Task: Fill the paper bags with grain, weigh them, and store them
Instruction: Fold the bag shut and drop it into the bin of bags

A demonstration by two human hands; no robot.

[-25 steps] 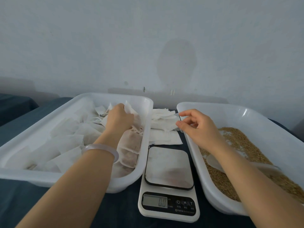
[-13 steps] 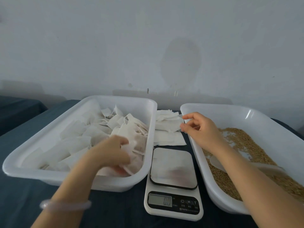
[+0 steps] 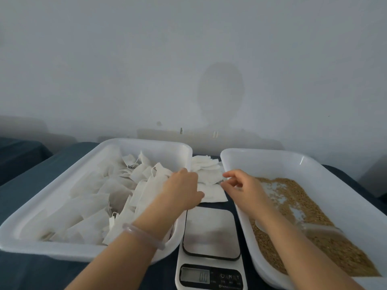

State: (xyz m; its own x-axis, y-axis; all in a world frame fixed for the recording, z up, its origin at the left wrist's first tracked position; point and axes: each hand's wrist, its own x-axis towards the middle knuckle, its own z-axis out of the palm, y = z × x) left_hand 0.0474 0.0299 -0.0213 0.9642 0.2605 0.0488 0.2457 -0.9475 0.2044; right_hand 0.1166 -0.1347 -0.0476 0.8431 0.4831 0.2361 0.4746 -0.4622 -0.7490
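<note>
A white tray (image 3: 144,142) on the left holds several white paper bags (image 3: 92,197). Between the trays lies a stack of flat empty paper bags (image 3: 209,168). My left hand (image 3: 182,191) reaches across the left tray's right rim, palm down, with its fingers touching the stack. My right hand (image 3: 240,187) hovers at the stack's right edge with loosely curled fingers, thumb and forefinger apart, holding nothing. The white tray (image 3: 272,153) on the right contains brown grain (image 3: 293,197) and a translucent scoop (image 3: 314,229). In front of the stack sits a digital scale (image 3: 211,233) with a bare platform.
Everything rests on a table with a dark blue cloth (image 3: 41,181). A plain pale wall rises close behind the trays. A pale bangle (image 3: 144,235) circles my left wrist. The two trays flank the scale closely on both sides.
My left hand has left the bags in the left tray and moved right, over the rim, onto the stack of empty bags. My right hand stayed near the stack's right edge.
</note>
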